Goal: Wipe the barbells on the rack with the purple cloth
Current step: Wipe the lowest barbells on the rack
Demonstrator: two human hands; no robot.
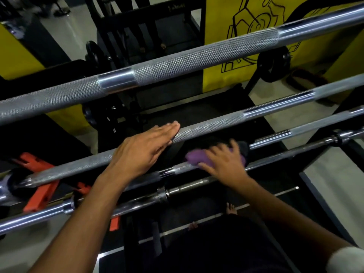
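Left hand (144,149), fingers straight and together, lies flat on the knurled second barbell (208,126) from the top; right hand (224,164), slightly blurred, presses the bunched purple cloth (197,157) with spread, curled fingers onto the third barbell (307,129). Top barbell (197,56) crosses above; a lower barbell (185,189) lies beneath the forearms, orange pieces (42,194) at lower left

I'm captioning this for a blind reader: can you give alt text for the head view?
The right hand presses a purple cloth onto a barbell on the rack, while the left hand rests flat on the barbell above.
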